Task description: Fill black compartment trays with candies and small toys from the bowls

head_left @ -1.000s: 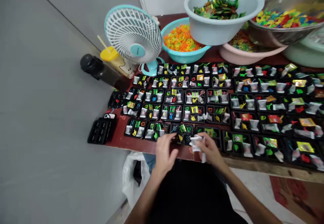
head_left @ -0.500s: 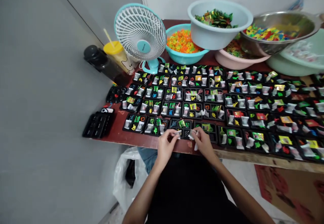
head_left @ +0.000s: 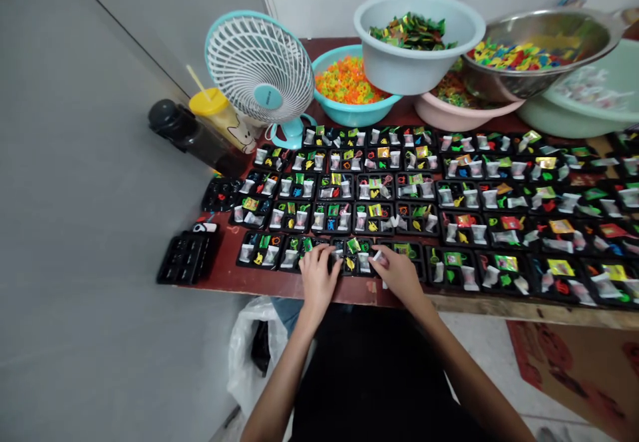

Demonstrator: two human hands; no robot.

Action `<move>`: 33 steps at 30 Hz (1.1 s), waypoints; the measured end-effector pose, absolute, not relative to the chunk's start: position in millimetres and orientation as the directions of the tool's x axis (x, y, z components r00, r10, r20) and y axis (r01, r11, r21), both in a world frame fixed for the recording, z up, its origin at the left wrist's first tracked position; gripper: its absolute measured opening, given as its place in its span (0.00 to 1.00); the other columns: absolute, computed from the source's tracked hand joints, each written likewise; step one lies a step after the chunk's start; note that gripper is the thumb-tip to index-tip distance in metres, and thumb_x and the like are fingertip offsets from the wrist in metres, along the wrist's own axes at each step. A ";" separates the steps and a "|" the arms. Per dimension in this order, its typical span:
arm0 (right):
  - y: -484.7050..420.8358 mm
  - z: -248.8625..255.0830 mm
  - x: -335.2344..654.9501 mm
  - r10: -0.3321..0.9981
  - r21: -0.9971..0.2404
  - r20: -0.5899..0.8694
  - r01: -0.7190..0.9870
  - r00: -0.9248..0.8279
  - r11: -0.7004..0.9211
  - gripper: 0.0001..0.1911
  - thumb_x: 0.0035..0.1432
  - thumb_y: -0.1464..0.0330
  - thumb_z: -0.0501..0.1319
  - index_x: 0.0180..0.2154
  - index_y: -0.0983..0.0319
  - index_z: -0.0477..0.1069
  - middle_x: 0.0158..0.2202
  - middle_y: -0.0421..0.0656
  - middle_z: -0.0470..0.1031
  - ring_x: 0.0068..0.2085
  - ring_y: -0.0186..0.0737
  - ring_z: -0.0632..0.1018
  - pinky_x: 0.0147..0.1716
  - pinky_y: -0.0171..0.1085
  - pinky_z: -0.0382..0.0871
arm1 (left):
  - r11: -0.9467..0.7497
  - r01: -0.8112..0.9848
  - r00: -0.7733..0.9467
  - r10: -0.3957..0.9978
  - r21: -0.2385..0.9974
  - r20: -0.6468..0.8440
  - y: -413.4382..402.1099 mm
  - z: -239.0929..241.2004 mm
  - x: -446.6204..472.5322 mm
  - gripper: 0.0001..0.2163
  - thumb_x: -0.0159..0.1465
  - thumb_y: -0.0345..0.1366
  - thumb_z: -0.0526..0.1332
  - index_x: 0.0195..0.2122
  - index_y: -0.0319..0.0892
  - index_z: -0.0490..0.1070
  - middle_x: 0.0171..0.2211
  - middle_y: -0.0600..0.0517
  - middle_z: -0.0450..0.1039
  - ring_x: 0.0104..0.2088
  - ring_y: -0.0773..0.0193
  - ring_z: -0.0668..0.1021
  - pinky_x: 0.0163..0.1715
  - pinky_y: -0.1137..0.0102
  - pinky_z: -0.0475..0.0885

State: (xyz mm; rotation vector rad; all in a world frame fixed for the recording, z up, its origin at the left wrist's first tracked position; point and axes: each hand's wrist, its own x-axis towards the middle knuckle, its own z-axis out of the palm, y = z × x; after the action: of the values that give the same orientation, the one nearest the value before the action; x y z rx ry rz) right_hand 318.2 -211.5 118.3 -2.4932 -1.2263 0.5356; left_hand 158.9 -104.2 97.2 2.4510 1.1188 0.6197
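My left hand [head_left: 318, 277] rests over the front row of black compartment trays, fingers apart and lying across a tray edge. Beside its fingertips a white-wrapped sweet [head_left: 337, 255] sits in the left part of a tray [head_left: 351, 271]. That tray also has a green packet [head_left: 353, 245], a yellow plastic toy [head_left: 350, 263] and another wrapped sweet [head_left: 364, 262] in it. Just right of it, my right hand [head_left: 399, 275] is closed, pinching a small white-wrapped sweet [head_left: 380, 259]. Partly behind that hand lies a tray with a green packet [head_left: 402, 249].
Several rows of filled trays [head_left: 459, 272] cover the red table [head_left: 284, 283]. Behind them stand a fan [head_left: 267, 96], a blue basin [head_left: 355, 114], a pale basin [head_left: 419, 72] and a steel bowl [head_left: 529, 82]. Stacked black trays [head_left: 182, 259] sit at the left edge.
Two wrapped sweets and a yellow toy now show in the tray between my hands. My left hand has moved slightly left and its fingers have spread. The view has shifted a little.
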 end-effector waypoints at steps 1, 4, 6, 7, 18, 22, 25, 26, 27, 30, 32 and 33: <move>-214.5 120.6 321.5 0.803 -0.411 -0.188 0.697 0.566 -0.588 0.17 0.58 0.59 0.54 0.48 0.55 0.68 0.28 0.41 0.75 0.32 0.39 0.76 0.27 0.31 0.57 | -0.622 0.600 0.597 0.767 0.504 0.236 -105.9 98.5 160.0 0.11 0.63 0.39 0.55 0.45 0.44 0.67 0.46 0.46 0.68 0.45 0.55 0.69 0.42 0.61 0.61; -220.3 127.2 328.3 0.801 -0.292 -0.222 0.746 0.556 -0.598 0.15 0.58 0.59 0.54 0.45 0.57 0.67 0.29 0.42 0.75 0.32 0.40 0.76 0.26 0.32 0.56 | -0.663 0.540 0.655 0.718 0.518 0.235 -114.6 103.2 167.5 0.10 0.63 0.39 0.55 0.43 0.44 0.68 0.45 0.47 0.68 0.45 0.57 0.69 0.42 0.62 0.61; -221.2 130.6 329.7 0.799 -0.219 -0.261 0.773 0.542 -0.596 0.13 0.58 0.60 0.55 0.43 0.58 0.65 0.28 0.43 0.75 0.31 0.42 0.76 0.25 0.32 0.55 | -0.699 0.485 0.709 0.666 0.526 0.231 -122.3 105.9 175.0 0.09 0.64 0.38 0.54 0.43 0.44 0.68 0.44 0.48 0.68 0.44 0.58 0.69 0.42 0.62 0.61; -221.2 132.1 329.8 0.800 -0.195 -0.277 0.784 0.532 -0.589 0.13 0.57 0.60 0.56 0.43 0.58 0.65 0.28 0.43 0.75 0.31 0.42 0.76 0.25 0.32 0.55 | -0.718 0.460 0.737 0.637 0.523 0.225 -126.1 107.0 179.2 0.09 0.64 0.38 0.54 0.42 0.44 0.68 0.43 0.48 0.68 0.44 0.58 0.69 0.42 0.62 0.61; -248.5 147.0 366.5 0.757 -0.387 -0.095 0.677 0.646 -0.626 0.13 0.56 0.61 0.55 0.42 0.57 0.69 0.26 0.39 0.74 0.28 0.37 0.75 0.26 0.32 0.56 | -0.850 0.314 0.900 0.408 0.424 0.151 -146.6 116.4 221.5 0.15 0.61 0.40 0.58 0.48 0.44 0.65 0.44 0.46 0.66 0.45 0.54 0.66 0.43 0.58 0.59; -252.3 131.5 380.0 0.665 -0.425 0.051 0.619 0.745 -0.661 0.12 0.59 0.63 0.52 0.41 0.58 0.70 0.26 0.39 0.74 0.29 0.37 0.75 0.27 0.32 0.58 | -0.873 0.250 0.935 0.330 0.418 0.130 -147.5 116.6 225.5 0.19 0.56 0.44 0.63 0.47 0.44 0.66 0.43 0.47 0.67 0.44 0.53 0.66 0.44 0.57 0.58; -251.9 120.9 378.4 0.677 -0.495 0.074 0.616 0.733 -0.613 0.13 0.59 0.64 0.51 0.41 0.60 0.70 0.28 0.40 0.75 0.30 0.37 0.75 0.30 0.32 0.61 | -0.887 0.221 0.949 0.292 0.405 0.121 -147.1 115.4 223.5 0.22 0.54 0.46 0.64 0.47 0.44 0.66 0.44 0.47 0.67 0.45 0.53 0.66 0.45 0.57 0.58; -253.1 119.3 377.0 0.674 -0.528 0.090 0.609 0.733 -0.592 0.13 0.60 0.64 0.51 0.41 0.60 0.70 0.30 0.41 0.75 0.31 0.37 0.75 0.32 0.33 0.62 | -0.888 0.220 0.950 0.290 0.403 0.120 -146.8 115.0 222.3 0.23 0.53 0.47 0.65 0.48 0.44 0.66 0.44 0.47 0.67 0.45 0.52 0.66 0.45 0.57 0.58; -255.3 118.7 375.7 0.665 -0.554 0.110 0.601 0.738 -0.576 0.14 0.60 0.64 0.50 0.41 0.61 0.70 0.32 0.42 0.75 0.32 0.37 0.75 0.33 0.33 0.64 | -0.888 0.219 0.950 0.289 0.405 0.119 -146.4 114.5 221.0 0.24 0.52 0.47 0.65 0.48 0.44 0.66 0.44 0.47 0.67 0.45 0.52 0.66 0.45 0.57 0.58; -267.5 121.9 374.8 0.644 -0.560 0.161 0.606 0.748 -0.565 0.14 0.60 0.65 0.49 0.41 0.62 0.70 0.37 0.45 0.75 0.37 0.39 0.75 0.38 0.35 0.65 | -0.884 0.210 0.954 0.279 0.418 0.112 -144.9 113.0 217.7 0.23 0.52 0.45 0.67 0.48 0.45 0.66 0.44 0.48 0.68 0.45 0.53 0.66 0.44 0.58 0.58; -277.7 125.7 375.9 0.678 -0.503 0.155 0.648 0.718 -0.572 0.13 0.60 0.66 0.51 0.42 0.62 0.70 0.37 0.45 0.75 0.40 0.41 0.74 0.40 0.37 0.65 | -0.887 0.201 0.957 0.269 0.416 0.110 -144.1 111.5 216.7 0.19 0.55 0.41 0.65 0.47 0.45 0.66 0.43 0.48 0.69 0.44 0.54 0.67 0.44 0.58 0.58; -282.6 127.3 376.5 0.715 -0.469 0.137 0.681 0.686 -0.563 0.13 0.59 0.66 0.52 0.42 0.62 0.70 0.38 0.46 0.75 0.41 0.42 0.73 0.41 0.38 0.65 | -0.890 0.198 0.958 0.265 0.411 0.112 -143.9 110.7 216.7 0.16 0.57 0.40 0.63 0.46 0.45 0.67 0.42 0.49 0.69 0.44 0.55 0.67 0.43 0.59 0.58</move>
State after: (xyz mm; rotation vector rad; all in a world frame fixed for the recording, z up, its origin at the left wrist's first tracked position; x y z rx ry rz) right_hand 376.5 -282.6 127.3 -2.4051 -1.0755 0.0930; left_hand 216.7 -143.9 110.7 2.7044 0.3340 0.2306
